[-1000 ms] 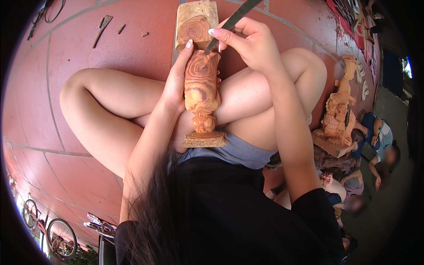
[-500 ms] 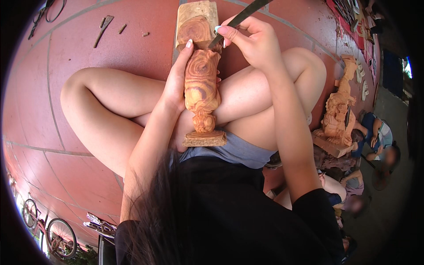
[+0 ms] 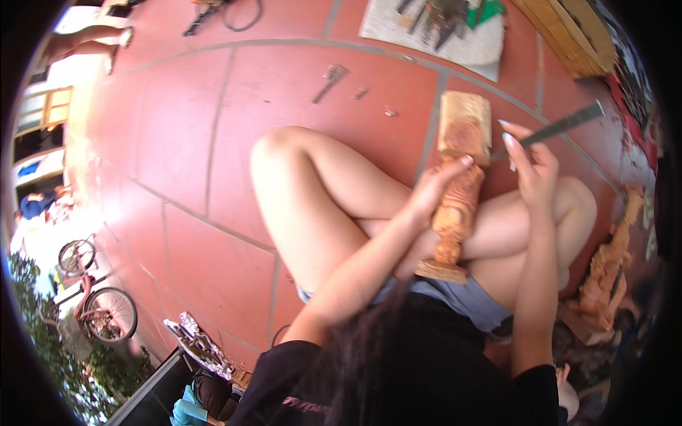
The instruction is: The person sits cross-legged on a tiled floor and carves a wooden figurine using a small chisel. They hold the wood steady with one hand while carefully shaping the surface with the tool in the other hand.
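Left hand point(image 3: 435, 188) is gripping the carving point(image 3: 456, 206), thumb wrapped over its left edge, other fingers hidden. The carving is lying across the crossed legs point(image 3: 312, 195), its far end projecting over the floor point(image 3: 170, 135). Right hand point(image 3: 534, 167) is pinching the tool point(image 3: 568, 122) firmly; the tip is pointing at the carving's right edge, contact indeterminable. Floor is separating the carving's far end from the cloth's point(image 3: 387, 27) near corner.
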Demonstrator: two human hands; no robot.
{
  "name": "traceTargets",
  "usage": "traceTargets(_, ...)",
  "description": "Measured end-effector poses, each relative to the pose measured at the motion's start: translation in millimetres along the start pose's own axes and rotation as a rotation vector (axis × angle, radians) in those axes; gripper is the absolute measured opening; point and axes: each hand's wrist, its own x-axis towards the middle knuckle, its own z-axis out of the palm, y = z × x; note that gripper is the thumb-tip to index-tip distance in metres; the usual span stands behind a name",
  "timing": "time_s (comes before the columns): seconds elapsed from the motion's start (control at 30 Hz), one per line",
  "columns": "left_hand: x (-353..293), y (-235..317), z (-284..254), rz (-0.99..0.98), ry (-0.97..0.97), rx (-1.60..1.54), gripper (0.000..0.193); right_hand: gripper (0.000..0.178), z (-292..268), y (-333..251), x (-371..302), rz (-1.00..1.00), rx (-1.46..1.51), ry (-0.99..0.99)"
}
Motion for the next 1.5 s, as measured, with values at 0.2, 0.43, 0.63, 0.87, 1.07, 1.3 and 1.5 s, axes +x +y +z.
traceTargets(0.2,28,-7,-24,0.076,0.098,0.45,0.051,0.017,-16,36,2,0.003,0.038,0.035)
traceTargets(0.43,-19,39,6,0.193,0.336,1.319,0.075,0.022,-23,60,2,-0.031,0.057,0.087)
traceTargets(0.63,-25,51,12,0.258,0.303,1.462,0.064,0.023,-30,68,6,-0.047,0.044,0.087)
traceTargets(0.87,-24,45,20,0.407,0.315,1.627,0.049,0.021,-31,72,8,-0.081,0.054,0.052)
traceTargets(1.07,-17,35,17,0.505,0.35,1.725,0.044,0.02,-27,57,1,-0.08,0.01,0.025)
traceTargets(1.3,-14,29,16,0.611,0.387,1.781,0.044,0.018,-15,27,-5,-0.1,-0.088,0.007)
traceTargets(1.5,-12,29,12,0.608,0.368,1.762,0.043,0.018,-16,32,-5,-0.068,-0.071,-0.004)
